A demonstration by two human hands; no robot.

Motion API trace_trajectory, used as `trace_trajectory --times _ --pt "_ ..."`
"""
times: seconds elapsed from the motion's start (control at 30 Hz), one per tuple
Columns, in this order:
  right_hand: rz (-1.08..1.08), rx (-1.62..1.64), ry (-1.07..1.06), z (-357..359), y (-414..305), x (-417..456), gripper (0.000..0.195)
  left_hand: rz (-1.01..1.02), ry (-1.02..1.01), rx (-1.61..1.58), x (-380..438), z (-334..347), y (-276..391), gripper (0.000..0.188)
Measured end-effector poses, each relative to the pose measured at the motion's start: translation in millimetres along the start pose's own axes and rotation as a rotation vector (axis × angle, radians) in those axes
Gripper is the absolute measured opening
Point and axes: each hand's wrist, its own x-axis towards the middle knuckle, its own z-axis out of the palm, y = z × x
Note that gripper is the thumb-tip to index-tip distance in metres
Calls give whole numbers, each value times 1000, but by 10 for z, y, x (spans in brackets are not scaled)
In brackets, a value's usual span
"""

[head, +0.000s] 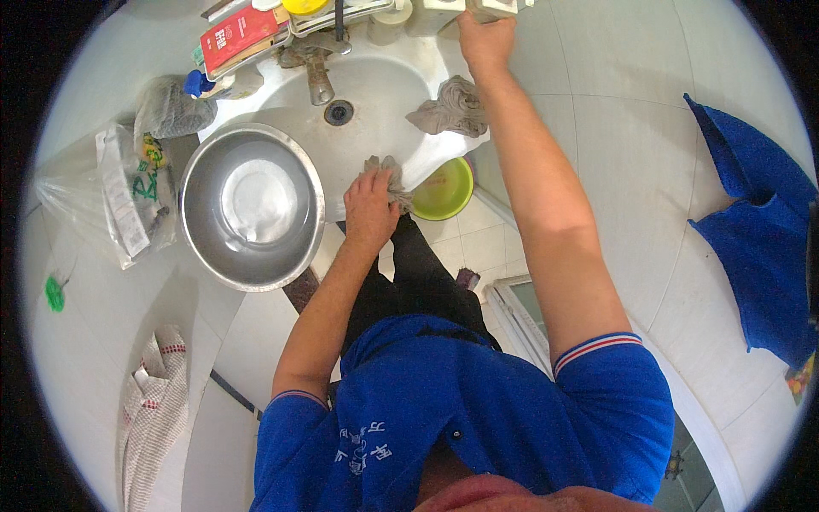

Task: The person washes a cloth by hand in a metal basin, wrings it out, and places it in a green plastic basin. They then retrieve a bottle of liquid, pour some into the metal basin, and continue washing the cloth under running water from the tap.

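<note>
My left hand [371,208] holds a crumpled grey-brown cloth [391,174] at the front rim of a white washbasin [384,96]. A second grey-brown cloth [457,107] lies bunched on the basin's right rim, just left of my right forearm. My right hand [487,41] reaches to the far right corner, its curled fingers at the white box-like holders [498,8] by the wall. Whether those fingers grip anything is hidden. Left of my left hand, a round stainless steel bowl [253,256] with some clear liquid inside sits over the basin's left end.
A metal faucet [318,80] stands behind the drain [339,112]. Beyond it, a rack holds a red packet [237,40]. A blue-capped bottle [199,84] and plastic bags [137,185] sit left. A green basin [443,189] is below right; blue cloth [755,224] hangs on the wall.
</note>
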Motion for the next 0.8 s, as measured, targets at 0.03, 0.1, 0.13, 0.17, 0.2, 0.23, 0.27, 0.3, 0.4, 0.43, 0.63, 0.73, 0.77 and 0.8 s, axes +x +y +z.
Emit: trace_trajectory --times 0.03,0.1,0.13,0.17,0.2,0.23,0.27,0.3,0.4,0.43,0.63,0.73,0.77,0.8 --pt "-16 9 2 21 -8 -11 32 2 12 7 2 18 -10 70" --pt "-75 74 39 73 -39 -36 31 5 37 20 6 53 -28 70" --pt "-118 130 74 105 -62 -49 31 1 35 16 10 67 -33 69" --pt "-160 186 109 117 -80 -58 30 -3 33 13 14 81 -39 68" --pt "-155 178 84 118 -71 -56 30 -7 32 10 14 79 -39 68" --pt "-150 171 59 111 -61 -49 30 -8 29 1 11 76 -40 68" --pt "-145 163 34 102 -49 -41 30 -8 27 -9 7 72 -42 67" --pt "-150 190 -34 89 1 8 32 -6 25 -19 11 66 -38 67" --pt "-67 218 -221 60 72 76 35 22 84 26 -8 115 -76 69" --pt "24 193 -270 45 30 46 36 18 83 23 -16 123 -94 69" --pt "61 213 -329 62 230 120 41 13 77 25 -5 131 -78 67" --pt "165 187 -309 -30 280 89 62 17 89 3 -12 134 -103 66" --pt "226 165 -301 -96 285 45 73 17 90 -3 -14 138 -115 66" --pt "99 45 -278 -214 331 -49 74 21 91 -11 -14 137 -117 66"
